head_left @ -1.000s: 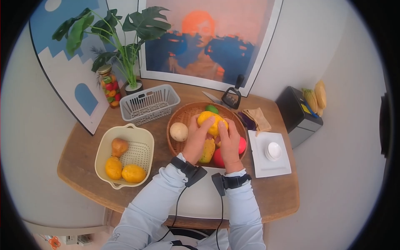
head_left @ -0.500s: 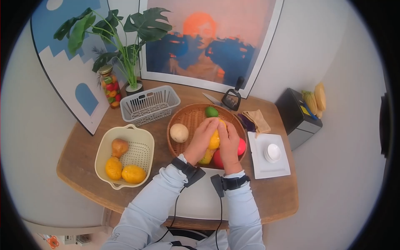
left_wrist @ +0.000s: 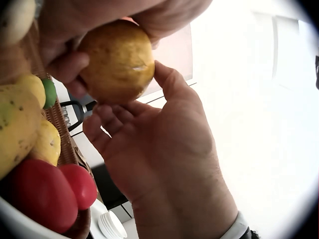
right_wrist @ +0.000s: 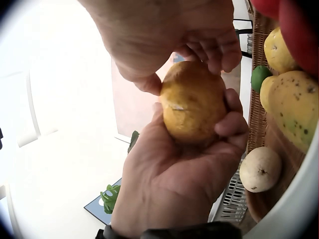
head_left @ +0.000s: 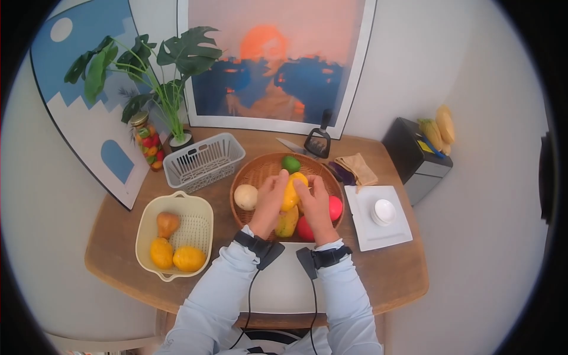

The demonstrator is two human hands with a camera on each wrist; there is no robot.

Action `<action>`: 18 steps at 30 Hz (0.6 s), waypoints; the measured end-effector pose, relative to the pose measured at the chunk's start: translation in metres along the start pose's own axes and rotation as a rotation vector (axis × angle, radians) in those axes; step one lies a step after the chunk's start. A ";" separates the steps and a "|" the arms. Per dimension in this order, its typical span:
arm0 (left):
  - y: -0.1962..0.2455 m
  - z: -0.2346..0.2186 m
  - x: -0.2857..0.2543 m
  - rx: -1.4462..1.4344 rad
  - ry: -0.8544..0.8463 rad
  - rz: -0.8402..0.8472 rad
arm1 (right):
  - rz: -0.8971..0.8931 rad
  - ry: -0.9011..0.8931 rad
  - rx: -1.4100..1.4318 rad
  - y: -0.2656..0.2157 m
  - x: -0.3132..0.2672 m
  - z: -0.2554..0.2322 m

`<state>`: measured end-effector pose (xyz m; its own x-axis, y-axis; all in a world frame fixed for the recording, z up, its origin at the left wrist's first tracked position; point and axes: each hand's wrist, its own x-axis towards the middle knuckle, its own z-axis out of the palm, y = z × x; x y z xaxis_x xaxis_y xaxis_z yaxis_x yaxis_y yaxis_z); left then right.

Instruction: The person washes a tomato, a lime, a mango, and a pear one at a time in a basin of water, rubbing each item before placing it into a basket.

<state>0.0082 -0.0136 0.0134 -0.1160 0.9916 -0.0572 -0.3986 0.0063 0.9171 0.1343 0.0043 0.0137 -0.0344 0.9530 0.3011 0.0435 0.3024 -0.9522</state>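
Observation:
Between my two hands, over the wicker basket (head_left: pixel 260 168), is a yellow oval fruit (head_left: pixel 291 194) with brownish blotches and a small pale scar. My left hand (head_left: pixel 267 204) cups it, fingers curled around its side in the right wrist view. The right hand (head_left: pixel 316 208) holds its other side with thumb and fingertips, as the left wrist view shows. Inside the basket lie a cream-white round one (head_left: pixel 246 197), a small green fruit (head_left: pixel 290 164), a speckled yellow-green fruit (head_left: pixel 287 223) and red round ones (head_left: pixel 335 207). Other yellow fruit (right_wrist: pixel 279 51) shows there.
Left stands a cream colander (head_left: pixel 198 228) with a brown pear (head_left: pixel 168 224) and two yellow fruits (head_left: pixel 189 258). A grey basket (head_left: pixel 204 163), knife (head_left: pixel 289 145) and black-handled grater (head_left: pixel 318 142) sit behind. White plates (head_left: pixel 370 234) with small bowls (head_left: pixel 384 212) are right; a white tray (head_left: pixel 278 284) lies in front.
The yellow fruit has been turned from lying crosswise to standing more upright. My hands closed around it, then drew slightly apart, showing more of it. The head view has tilted up.

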 end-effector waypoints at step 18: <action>-0.025 -0.007 0.017 0.429 0.274 0.580 | -0.207 0.125 -0.109 0.000 -0.006 0.002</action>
<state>0.0104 0.0018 -0.0134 -0.4418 0.7847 0.4348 0.1757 -0.3996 0.8997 0.1323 -0.0013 0.0119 0.0690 0.8638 0.4992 0.1561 0.4848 -0.8606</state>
